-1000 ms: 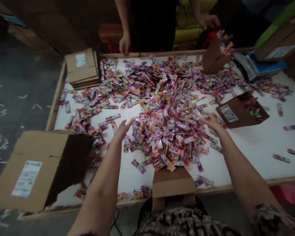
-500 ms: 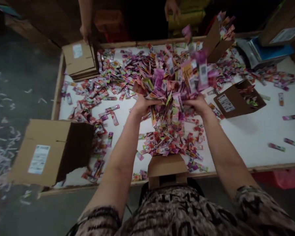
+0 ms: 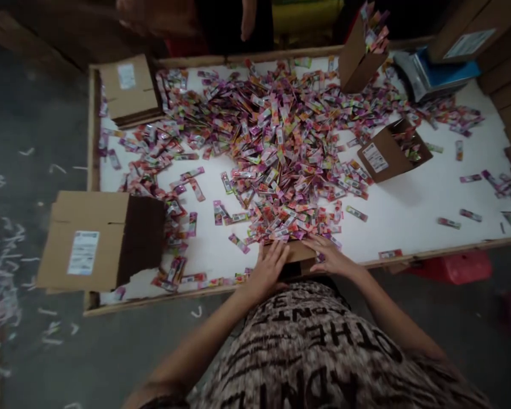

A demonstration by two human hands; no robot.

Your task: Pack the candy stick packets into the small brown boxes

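Sachets (image 3: pixel 281 142): big loose pile, pink/purple/orange, spread over the white desk (image 3: pixel 409 210), thickest at centre, with its near tip running down to a small cardboard box (image 3: pixel 298 253) at the near desk edge, right in front of the person. Both hands on that box: left hand (image 3: pixel 270 267) lies flat on its left side, fingers (image 3: pixel 276 253) spread and extended, not clamped on anything; right hand (image 3: pixel 330 258) on the right side, fingers likewise open and splayed, tips among the nearest sachets. Neither hand holds a sachet as far as visible. Box mostly hidden by hands and torso, so can't tell whether it's open or what's inside. Left of the hands: large carton (image 3: pixel 97 238) on its side at the desk's left-near corner, open mouth facing the pile, white label on top, a few sachets scattered at its mouth. Far-left corner: stack of flattened cartons (image 3: pixel 130 91) w/ label. Right of centre: smaller brown box (image 3: pixel 389 153) tipped over, labelled, sachets in it. Far side: another box (image 3: pixel 360 48) standing tilted, stuffed w/ sachets sticking out the top. Beside it at far right a blue-and-grey item (image 3: pixel 434 76), type unclear. Stray sachets lie well apart on the right part of the desk. Another person's arm (image 3: pixel 247 17) shows at the far edge, hand not touching the pile. Red object (image 3: pixel 455 267) below the near-right desk edge. Floor at left littered w/ pale scraps (image 3: pixel 0 278).
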